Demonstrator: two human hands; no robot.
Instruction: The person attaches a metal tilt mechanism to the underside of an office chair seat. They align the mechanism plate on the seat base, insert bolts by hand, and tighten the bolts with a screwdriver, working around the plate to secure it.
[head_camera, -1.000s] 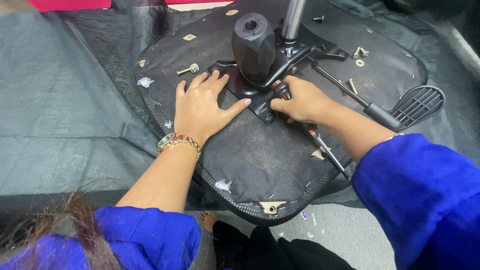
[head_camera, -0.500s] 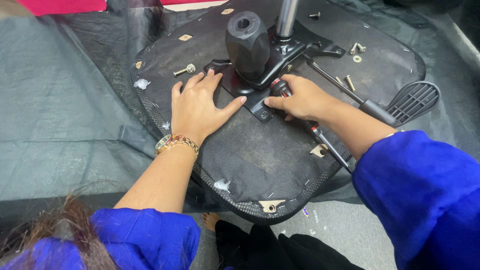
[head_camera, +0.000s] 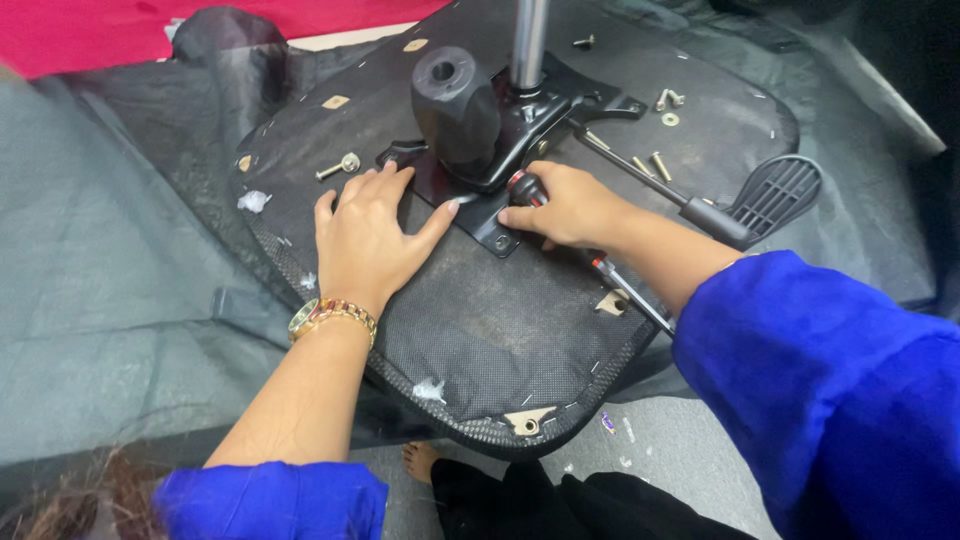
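Observation:
An upturned chair seat (head_camera: 520, 330) with a black fabric underside lies before me. A black metal mechanism plate (head_camera: 490, 225) with a big black knob (head_camera: 455, 105) and a silver column (head_camera: 528, 40) sits on it. My left hand (head_camera: 365, 235), with a gold watch on the wrist, lies flat and spread on the seat, thumb touching the plate's edge. My right hand (head_camera: 565, 205) is closed on a screwdriver (head_camera: 628, 298) with a red and black handle, beside the plate's corner. Its shaft runs out under my wrist toward the lower right.
Loose bolts lie on the seat: one with a washer (head_camera: 340, 165) at the left, several bolts (head_camera: 665, 100) at the upper right. A long lever with a ribbed black paddle (head_camera: 775, 190) reaches right. Grey mesh fabric (head_camera: 110, 300) spreads left. My bare foot (head_camera: 420, 462) shows below.
Both hands keep their places on the seat and the screwdriver. My head has shifted, so the seat sits a little lower and further right in view.

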